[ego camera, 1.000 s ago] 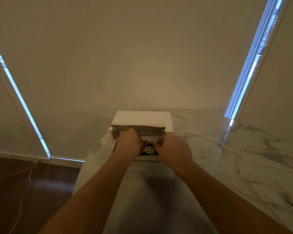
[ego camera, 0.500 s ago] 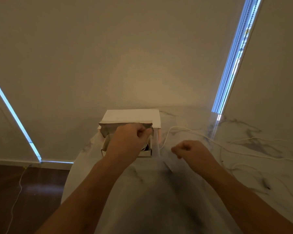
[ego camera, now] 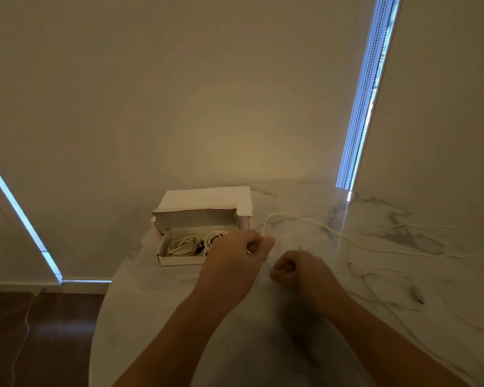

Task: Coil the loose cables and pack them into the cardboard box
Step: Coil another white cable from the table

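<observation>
A marble table (ego camera: 179,317) carries an open cardboard box (ego camera: 179,259) and loose white cables (ego camera: 375,244).

Home interior, prob. dining or living rm, shown by marble-look table (ego camera: 179,317), dark wood floor (ego camera: 39,331), roller blinds (ego camera: 235,93) drawn, white skirting board (ego camera: 17,286).

Head view: forward-down, close over table (ego camera: 263,344), facing wall (ego camera: 207,93)

Left hand (ego camera: 242,247) pinched, right hand (ego camera: 294,268) fisted (forearms converging)
</observation>
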Tool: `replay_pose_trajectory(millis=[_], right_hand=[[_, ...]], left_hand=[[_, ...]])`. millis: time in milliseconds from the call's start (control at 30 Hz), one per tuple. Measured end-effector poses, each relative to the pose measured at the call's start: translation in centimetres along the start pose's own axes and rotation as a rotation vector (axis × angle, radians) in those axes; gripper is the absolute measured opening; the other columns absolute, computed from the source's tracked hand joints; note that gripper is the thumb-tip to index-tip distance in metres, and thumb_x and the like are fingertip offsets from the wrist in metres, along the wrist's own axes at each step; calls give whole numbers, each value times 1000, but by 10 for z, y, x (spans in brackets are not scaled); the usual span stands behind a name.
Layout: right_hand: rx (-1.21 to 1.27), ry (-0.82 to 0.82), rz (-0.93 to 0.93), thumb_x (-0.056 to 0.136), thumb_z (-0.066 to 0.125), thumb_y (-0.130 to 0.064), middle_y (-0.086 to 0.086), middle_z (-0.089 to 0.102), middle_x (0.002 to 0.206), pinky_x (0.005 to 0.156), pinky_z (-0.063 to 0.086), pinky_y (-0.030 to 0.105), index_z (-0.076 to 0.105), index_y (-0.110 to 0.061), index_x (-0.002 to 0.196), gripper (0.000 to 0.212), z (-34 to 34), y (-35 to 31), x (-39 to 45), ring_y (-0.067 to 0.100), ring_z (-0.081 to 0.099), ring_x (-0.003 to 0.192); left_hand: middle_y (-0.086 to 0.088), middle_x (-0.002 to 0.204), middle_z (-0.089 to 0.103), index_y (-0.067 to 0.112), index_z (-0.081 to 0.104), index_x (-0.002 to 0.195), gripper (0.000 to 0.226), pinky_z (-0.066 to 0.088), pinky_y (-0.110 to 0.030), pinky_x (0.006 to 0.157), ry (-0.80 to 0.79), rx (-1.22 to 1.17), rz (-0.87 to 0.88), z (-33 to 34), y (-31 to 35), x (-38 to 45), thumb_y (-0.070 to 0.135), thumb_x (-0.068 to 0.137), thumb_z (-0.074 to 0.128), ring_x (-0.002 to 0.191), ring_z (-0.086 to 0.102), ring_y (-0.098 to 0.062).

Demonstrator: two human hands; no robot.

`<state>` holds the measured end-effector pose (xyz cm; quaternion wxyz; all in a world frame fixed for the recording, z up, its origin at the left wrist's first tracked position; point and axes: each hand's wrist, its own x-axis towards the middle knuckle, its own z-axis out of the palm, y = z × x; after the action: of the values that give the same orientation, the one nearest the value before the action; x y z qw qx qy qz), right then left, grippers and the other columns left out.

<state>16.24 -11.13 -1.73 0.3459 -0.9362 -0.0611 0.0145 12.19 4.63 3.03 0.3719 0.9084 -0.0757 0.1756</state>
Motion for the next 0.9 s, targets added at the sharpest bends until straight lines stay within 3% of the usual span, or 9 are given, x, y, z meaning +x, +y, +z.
replay_pose_trajectory(millis=[100, 300, 500, 667, 767, 900], right_hand=[[83, 106, -30, 84, 72, -37, -10, 66, 83, 60, 37, 12, 69, -28, 89, 12, -16, 4, -5, 2, 59, 73], [194, 268, -65, 81, 75, -34, -10, 65, 72, 58, 37, 15, 71, -27, 85, 9, -47, 11, -15, 3, 61, 71], [200, 290, -105, 79, 76, -37, -13, 64, 74, 57, 37, 11, 70, -33, 84, 9, -55, 17, -27, -3, 59, 69], [17, 67, -23, 87, 67, -39, -18, 61, 92, 62, 38, 10, 59, -36, 108, 22, -58, 33, -31, -1, 58, 77], [-1, 139, 4, 96, 56, -33, -19, 56, 92, 61, 37, 9, 52, -38, 119, 24, -61, 41, -28, -2, 56, 76], [35, 246, -99, 98, 55, -21, -16, 62, 88, 63, 40, 6, 49, -45, 122, 35, -66, 48, -22, -5, 58, 74]], left_hand=[[6, 78, 69, 26, 70, 90, 28, 57, -36, 74, -33, -72, -34, 11, 3, -3, 48, 95, 53, 72, 63, -7], [4, 76, 67, 21, 71, 92, 29, 57, -41, 74, -8, -123, -63, 39, 16, 10, 45, 96, 54, 71, 65, -12], [4, 80, 69, 19, 72, 98, 26, 58, -30, 73, -5, -247, -45, 67, 28, 30, 42, 94, 60, 73, 65, -5], [7, 76, 68, 21, 69, 91, 15, 52, -16, 67, -62, -248, 7, 82, 26, 31, 32, 96, 60, 70, 63, -1], [9, 79, 67, 27, 68, 94, 13, 51, -15, 70, -91, -195, 46, 86, 25, 28, 35, 96, 58, 77, 61, 1], [8, 83, 69, 25, 71, 96, 16, 51, -17, 73, -161, -212, 85, 83, 32, 21, 33, 97, 57, 78, 62, -4]])
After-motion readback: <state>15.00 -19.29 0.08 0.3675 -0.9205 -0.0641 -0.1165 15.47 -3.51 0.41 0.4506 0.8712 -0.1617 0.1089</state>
